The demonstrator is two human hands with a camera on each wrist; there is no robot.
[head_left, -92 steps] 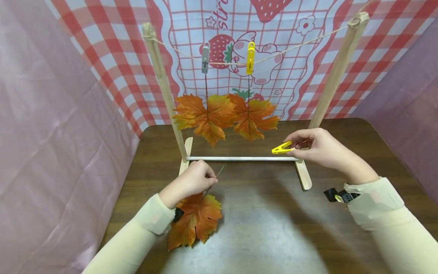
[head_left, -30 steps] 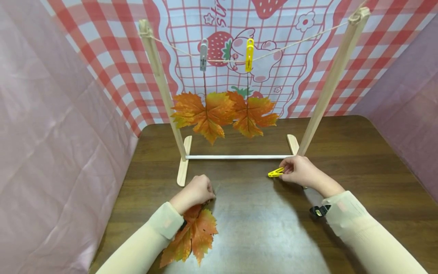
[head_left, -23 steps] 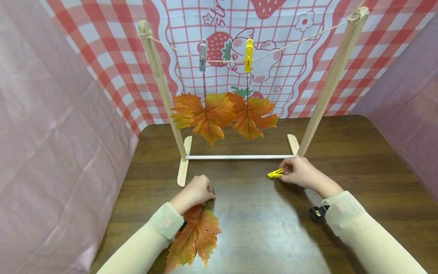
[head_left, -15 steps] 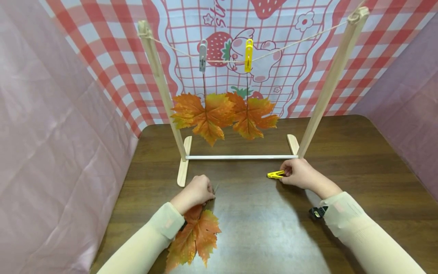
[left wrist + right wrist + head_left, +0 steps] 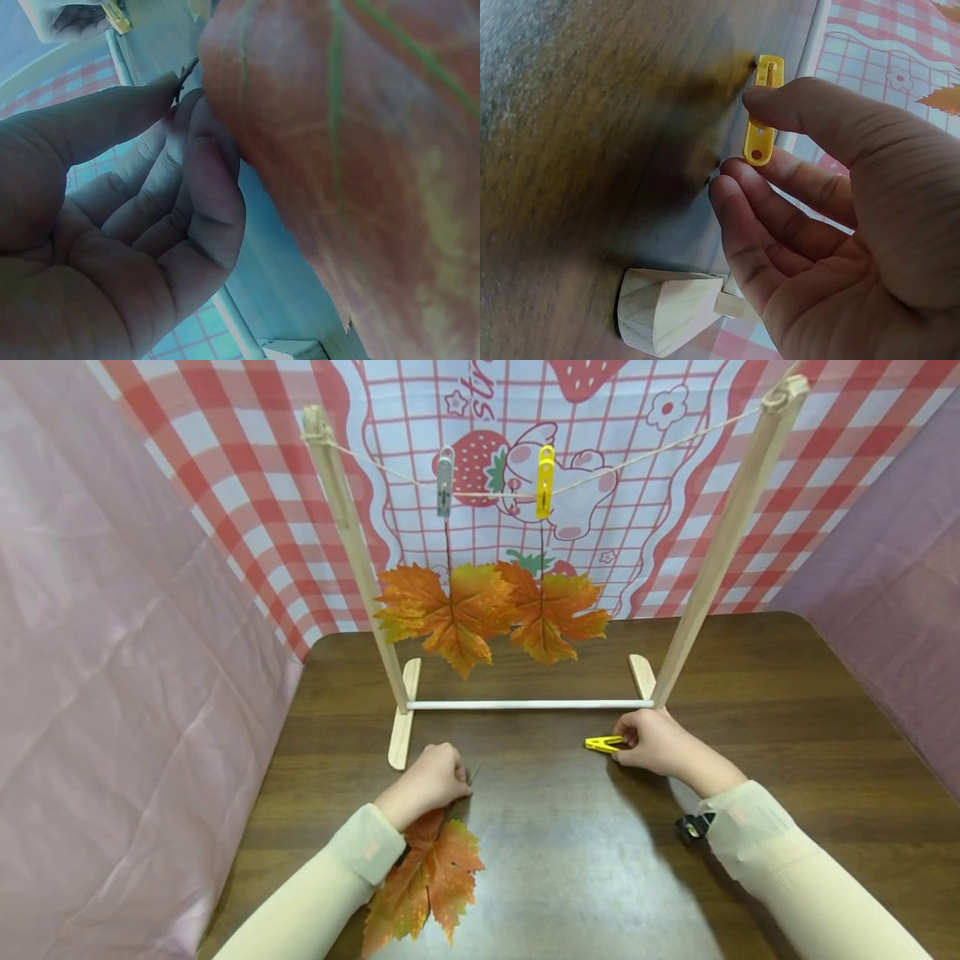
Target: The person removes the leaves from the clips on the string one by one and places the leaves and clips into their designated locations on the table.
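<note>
My left hand (image 5: 429,785) pinches the thin stem (image 5: 186,75) of an orange artificial maple leaf (image 5: 442,868), whose blade lies below the hand and partly behind the sleeve. In the left wrist view the leaf's reddish underside fills the right half. My right hand (image 5: 652,742) holds a yellow clothespin (image 5: 600,743) between thumb and fingers, low over the table, its nose pointing left. The right wrist view shows the thumb on the clothespin (image 5: 761,142), other fingers curled beneath. Two similar leaves hang from a string, one under a grey clothespin (image 5: 445,481), the other under a yellow clothespin (image 5: 545,481).
A wooden stand with a left post (image 5: 352,552), a right post (image 5: 720,560) and a white crossbar (image 5: 525,704) rises behind the hands. Its string (image 5: 667,447) sags between the post tops. Checked cloth (image 5: 262,485) hangs behind the brown table (image 5: 555,860).
Both hands have come down and nearer since the oldest frame, carrying the leaf and clothespin. Over the last second they have stayed almost still; the yellow clothespin has turned slightly.
</note>
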